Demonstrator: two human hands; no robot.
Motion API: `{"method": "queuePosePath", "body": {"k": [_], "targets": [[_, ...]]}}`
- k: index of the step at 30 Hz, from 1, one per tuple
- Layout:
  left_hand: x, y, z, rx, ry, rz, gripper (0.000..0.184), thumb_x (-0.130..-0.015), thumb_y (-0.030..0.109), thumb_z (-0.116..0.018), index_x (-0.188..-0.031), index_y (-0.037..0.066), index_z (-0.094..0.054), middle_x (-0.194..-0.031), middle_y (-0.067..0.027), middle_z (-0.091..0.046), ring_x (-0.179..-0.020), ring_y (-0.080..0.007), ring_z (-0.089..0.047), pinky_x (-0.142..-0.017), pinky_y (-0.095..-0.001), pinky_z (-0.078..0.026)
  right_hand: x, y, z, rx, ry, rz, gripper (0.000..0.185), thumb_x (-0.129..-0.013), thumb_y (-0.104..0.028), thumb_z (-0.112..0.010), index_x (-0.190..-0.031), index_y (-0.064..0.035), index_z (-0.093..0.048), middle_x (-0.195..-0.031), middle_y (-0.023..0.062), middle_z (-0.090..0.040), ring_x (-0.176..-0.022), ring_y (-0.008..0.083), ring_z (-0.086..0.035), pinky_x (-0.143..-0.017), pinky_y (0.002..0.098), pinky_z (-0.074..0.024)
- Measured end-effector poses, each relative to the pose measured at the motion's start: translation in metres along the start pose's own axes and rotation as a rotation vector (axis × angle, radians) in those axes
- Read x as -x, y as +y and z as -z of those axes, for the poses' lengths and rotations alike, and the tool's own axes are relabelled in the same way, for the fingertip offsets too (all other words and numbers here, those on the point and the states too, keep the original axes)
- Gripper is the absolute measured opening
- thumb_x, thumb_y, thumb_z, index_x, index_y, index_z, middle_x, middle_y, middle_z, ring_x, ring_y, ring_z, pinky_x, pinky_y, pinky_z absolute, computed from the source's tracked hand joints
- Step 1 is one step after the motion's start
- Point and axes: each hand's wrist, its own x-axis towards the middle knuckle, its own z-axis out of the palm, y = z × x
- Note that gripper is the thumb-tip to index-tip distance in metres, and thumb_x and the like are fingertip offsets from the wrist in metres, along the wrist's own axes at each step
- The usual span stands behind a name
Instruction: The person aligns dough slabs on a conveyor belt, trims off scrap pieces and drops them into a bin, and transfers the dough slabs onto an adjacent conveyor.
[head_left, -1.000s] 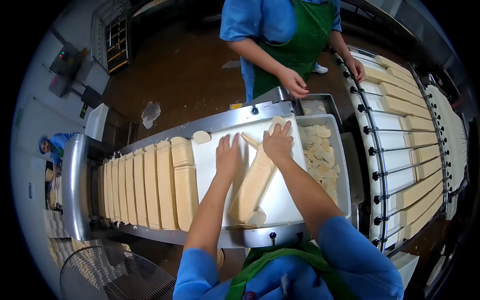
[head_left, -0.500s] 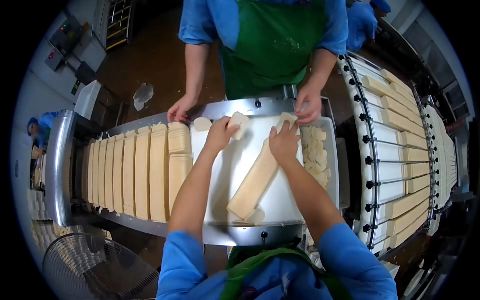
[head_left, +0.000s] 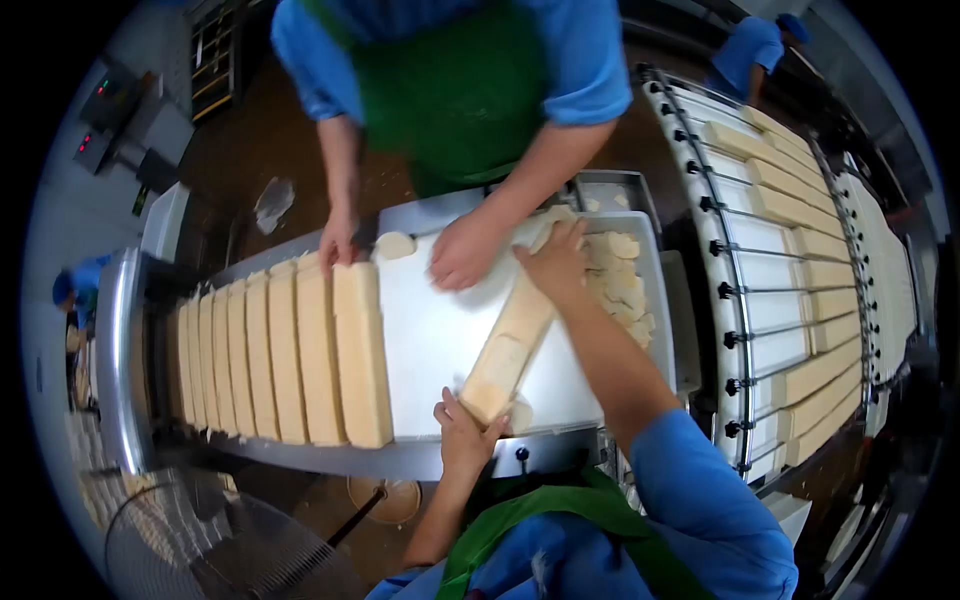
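Observation:
A long pale dough strip [head_left: 507, 352] lies slantwise on the white work surface [head_left: 425, 345]. At its near end, my left hand [head_left: 466, 436] grips it between thumb and fingers. My right hand [head_left: 556, 262] is closed over the far end, its fingers partly covering the dough there. A thin round dough piece [head_left: 520, 416] shows beside the near end, close to my left fingers. Another round piece [head_left: 395, 245] lies near the far edge. Across from me, a co-worker's blurred hand [head_left: 468, 252] hovers over the surface, and their other hand [head_left: 339, 240] touches the row of dough blocks [head_left: 360, 355].
A tray [head_left: 662, 300] of dough scraps [head_left: 617, 275] stands at the right. Beyond it, a conveyor [head_left: 700, 170] carries several dough blocks between rods. A metal housing [head_left: 122, 360] is at the left end. A fan [head_left: 225, 545] stands at lower left.
My left hand has moved from the far side to the strip's near end, and its dough piece is gone from it. The co-worker's hand has swung inward. A full-length block now fronts the row.

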Motion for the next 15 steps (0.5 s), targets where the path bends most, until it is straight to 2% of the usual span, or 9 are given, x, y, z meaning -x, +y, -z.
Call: {"method": "queuePosePath", "body": {"k": [1, 4, 6, 7, 9, 11, 12, 13, 15], "targets": [[-0.002, 0.0, -0.008, 0.004, -0.022, -0.038, 0.098, -0.073, 0.034, -0.076, -0.141, -0.005, -0.018, -0.122, -0.0347, -0.037, -0.107, -0.0506, -0.047, -0.095, -0.0484, -0.041, -0.008, 0.01, -0.016, -0.003, 0.058, -0.022, 0.089, -0.079, -0.056, -0.056, -0.141, 0.0033, -0.03, -0.149, 0.0246, -0.021, -0.142, 0.0374, -0.004, -0.098, 0.0565, -0.0336], [-0.02, 0.012, -0.033, -0.093, 0.006, -0.041, 0.105, -0.066, 0.035, -0.08, -0.141, -0.002, -0.017, -0.123, -0.0333, -0.037, -0.107, -0.0481, -0.048, -0.093, -0.0468, -0.044, -0.015, 0.002, -0.007, 0.192, -0.197, -0.125, 0.085, -0.08, -0.053, -0.058, -0.146, -0.0091, -0.027, -0.155, 0.0081, -0.012, -0.142, 0.0381, 0.0, -0.103, 0.0627, -0.0276], [-0.026, 0.026, -0.037, -0.073, 0.02, 0.012, 0.099, -0.064, 0.035, -0.081, -0.137, -0.001, -0.025, -0.119, -0.0306, -0.039, -0.105, -0.047, -0.049, -0.09, -0.0471, -0.045, -0.007, 0.0, 0.014, 0.13, -0.203, -0.222, 0.081, -0.082, -0.046, -0.059, -0.146, -0.0093, -0.027, -0.155, 0.0047, -0.012, -0.14, 0.043, -0.005, -0.098, 0.0635, -0.0342], [-0.028, 0.033, -0.04, -0.104, 0.041, 0.074, 0.094, -0.063, 0.034, -0.081, -0.133, 0.0, -0.029, -0.116, -0.0291, -0.04, -0.104, -0.0469, -0.05, -0.089, -0.0473, -0.045, -0.008, 0.011, 0.019, 0.024, -0.251, -0.194, 0.084, -0.077, -0.042, -0.065, -0.143, -0.0069, -0.028, -0.151, 0.0107, -0.017, -0.135, 0.0457, -0.021, -0.095, 0.0596, -0.0376], [-0.034, 0.036, -0.052, -0.162, 0.117, 0.051, 0.083, -0.061, 0.03, -0.081, -0.124, 0.0, -0.035, -0.112, -0.0259, -0.042, -0.099, -0.0451, -0.051, -0.087, -0.0476, -0.046, -0.002, 0.034, 0.021, -0.258, -0.1, -0.325, 0.09, -0.07, -0.04, -0.072, -0.138, -0.0026, -0.026, -0.147, 0.0181, -0.018, -0.134, 0.0449, -0.021, -0.093, 0.0479, -0.0404], [-0.033, 0.054, -0.058, -0.181, 0.161, -0.003, 0.08, -0.06, 0.027, -0.08, -0.122, 0.001, -0.037, -0.111, -0.0244, -0.043, -0.1, -0.0423, -0.05, -0.087, -0.047, -0.046, 0.008, 0.062, 0.039, -0.434, -0.012, -0.411, 0.089, -0.066, -0.036, -0.073, -0.132, -0.0017, -0.026, -0.144, 0.0189, -0.02, -0.124, 0.0435, -0.038, -0.094, 0.0461, -0.042], [-0.034, 0.055, -0.065, -0.145, 0.157, -0.08, 0.078, -0.057, 0.024, -0.08, -0.12, 0.002, -0.039, -0.112, -0.0231, -0.043, -0.104, -0.0399, -0.047, -0.088, -0.0468, -0.045, 0.007, 0.083, 0.038, -0.388, 0.076, -0.407, 0.09, -0.066, -0.036, -0.073, -0.134, -0.0009, -0.025, -0.141, 0.0213, -0.023, -0.115, 0.0443, -0.047, -0.092, 0.0481, -0.0442], [-0.034, 0.066, -0.07, -0.145, 0.153, -0.099, 0.078, -0.057, 0.024, -0.08, -0.12, 0.002, -0.039, -0.112, -0.0231, -0.043, -0.104, -0.0399, -0.047, -0.088, -0.0468, -0.045, 0.009, 0.098, 0.053, -0.393, 0.093, -0.415, 0.09, -0.066, -0.036, -0.073, -0.134, -0.0009, -0.025, -0.141, 0.0213, -0.023, -0.115, 0.0443, -0.047, -0.092, 0.0481, -0.0442], [-0.027, 0.09, -0.083, -0.09, 0.076, -0.343, 0.073, -0.055, 0.02, -0.079, -0.116, 0.002, -0.043, -0.113, -0.023, -0.042, -0.106, -0.0392, -0.044, -0.089, -0.0461, -0.043, 0.023, 0.14, 0.09, -0.491, 0.181, -0.483, 0.082, -0.069, -0.032, -0.068, -0.133, -0.0036, -0.026, -0.138, 0.0265, -0.025, -0.113, 0.0472, -0.046, -0.092, 0.0518, -0.041]]}}
